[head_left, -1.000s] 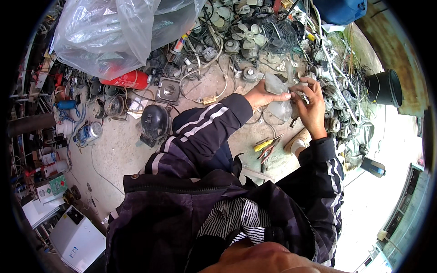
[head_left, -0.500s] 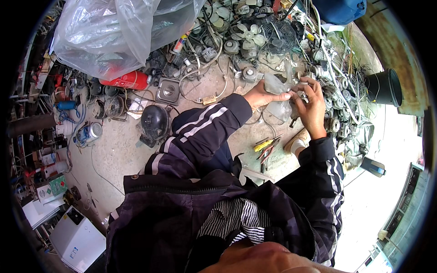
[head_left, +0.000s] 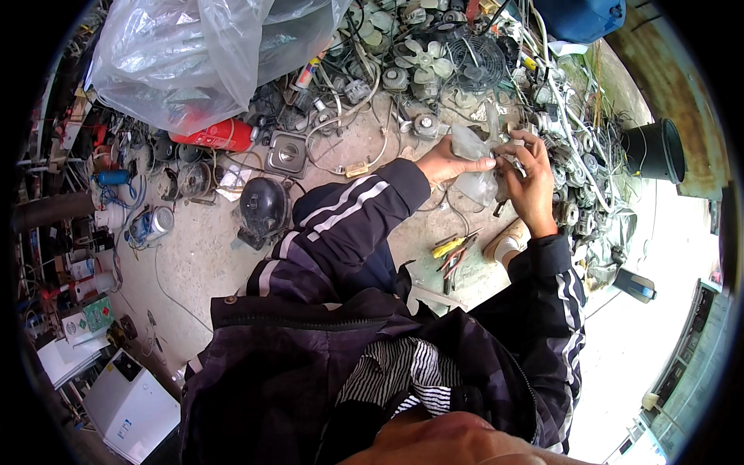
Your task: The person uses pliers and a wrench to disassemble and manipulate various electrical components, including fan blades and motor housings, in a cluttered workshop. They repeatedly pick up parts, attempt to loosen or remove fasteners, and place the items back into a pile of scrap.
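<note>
A pale, translucent plastic fan blade (head_left: 468,145) is held up in front of me, its vanes spreading out between my two hands. My left hand (head_left: 447,164) grips it from the left, thumb stretched across toward the hub. From the right, my right hand (head_left: 530,186) has its fingers bent in a pinch at the hub. Whatever small part may sit in that pinch is too hidden to make out. On the floor below the hands lie pliers with red handles (head_left: 453,262) and a yellow-handled tool (head_left: 447,248).
Small motors, wires and another fan blade (head_left: 425,60) pile up beyond my hands. A large clear plastic bag (head_left: 178,62) stands far left, with a red cylinder (head_left: 217,136) below it. A black compressor (head_left: 263,206) sits left; a black bucket (head_left: 655,149) stands right.
Both hands stay in nearly the same place on the fan blade. The right fingers have shifted very slightly at the hub.
</note>
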Available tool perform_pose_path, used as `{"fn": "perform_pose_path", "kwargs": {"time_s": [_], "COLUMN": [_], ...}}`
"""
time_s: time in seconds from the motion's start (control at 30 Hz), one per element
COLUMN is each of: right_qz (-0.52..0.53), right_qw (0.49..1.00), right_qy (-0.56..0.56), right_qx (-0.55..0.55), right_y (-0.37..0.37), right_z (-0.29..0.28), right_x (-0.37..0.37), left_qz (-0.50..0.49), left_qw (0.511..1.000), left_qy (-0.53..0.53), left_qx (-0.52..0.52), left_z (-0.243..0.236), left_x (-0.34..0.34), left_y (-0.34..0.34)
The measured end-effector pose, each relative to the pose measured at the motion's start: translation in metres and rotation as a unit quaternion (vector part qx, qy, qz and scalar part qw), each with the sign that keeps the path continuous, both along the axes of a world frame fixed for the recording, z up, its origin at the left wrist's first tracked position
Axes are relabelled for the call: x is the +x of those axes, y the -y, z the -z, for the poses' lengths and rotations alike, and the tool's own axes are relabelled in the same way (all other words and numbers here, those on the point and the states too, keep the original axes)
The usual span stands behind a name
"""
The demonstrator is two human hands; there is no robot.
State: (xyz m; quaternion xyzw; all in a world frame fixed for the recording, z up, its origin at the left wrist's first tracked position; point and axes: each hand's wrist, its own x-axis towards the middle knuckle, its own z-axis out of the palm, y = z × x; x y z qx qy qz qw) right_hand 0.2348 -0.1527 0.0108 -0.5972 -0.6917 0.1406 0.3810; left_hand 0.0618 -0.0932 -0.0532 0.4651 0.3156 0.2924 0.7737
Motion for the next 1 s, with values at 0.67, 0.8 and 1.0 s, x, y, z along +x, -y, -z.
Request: {"fn": "perform_pose_path", "kwargs": {"time_s": [0.67, 0.8, 1.0], "right_qz": [-0.003, 0.007, -0.008], "right_qw": [0.999, 0.999, 0.998], "right_qy": [0.048, 0.029, 0.062], "right_qx": [-0.002, -0.026, 0.004], "right_y": [0.000, 0.001, 0.000], "right_z": [0.001, -0.001, 0.001], "right_x": [0.001, 0.001, 0.001], "left_qz": [-0.011, -0.010, -0.005], "left_qw": [1.000, 0.999, 0.999], "left_qy": [0.025, 0.038, 0.031], "left_qx": [0.001, -0.008, -0.008], "left_z": [0.000, -0.005, -0.002], "left_x": [0.001, 0.002, 0.001], "left_y": [0.002, 0.003, 0.002]}}
